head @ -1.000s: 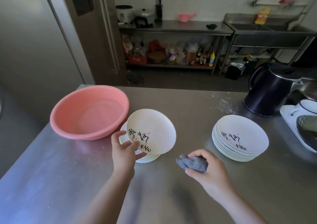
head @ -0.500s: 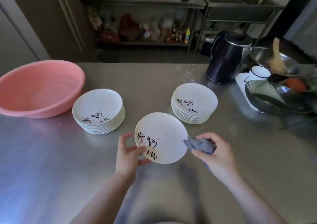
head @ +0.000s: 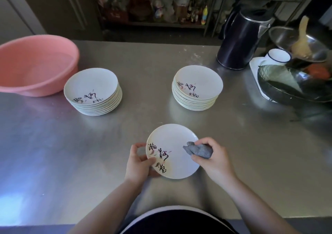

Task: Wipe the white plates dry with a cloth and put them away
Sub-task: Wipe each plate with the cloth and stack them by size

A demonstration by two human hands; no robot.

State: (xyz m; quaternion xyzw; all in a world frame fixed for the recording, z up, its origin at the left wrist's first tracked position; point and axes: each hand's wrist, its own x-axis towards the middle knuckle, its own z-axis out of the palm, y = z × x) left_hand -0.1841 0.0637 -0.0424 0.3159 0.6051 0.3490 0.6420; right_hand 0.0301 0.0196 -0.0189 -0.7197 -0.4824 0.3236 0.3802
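A white plate [head: 177,140] with black brush lettering is held over the steel table, near its front edge. My left hand [head: 138,163] grips its left rim, thumb on the face. My right hand [head: 213,160] holds a bunched grey cloth [head: 197,150] whose tip lies on the plate's right side. A stack of several matching white plates [head: 93,92] stands to the left beside the pink basin. A second stack of white plates [head: 197,87] stands right of centre.
A pink plastic basin [head: 34,65] sits at the table's left edge. A dark kettle [head: 240,43], a white mug [head: 278,56], a black pan [head: 294,88] and a metal bowl [head: 298,41] crowd the right side. Bare steel table [head: 143,63] lies between the stacks.
My left hand lifted the top plate off the left stack and brought it in front of me. My right hand moved the cloth onto the plate's right side. The camera tilted down.
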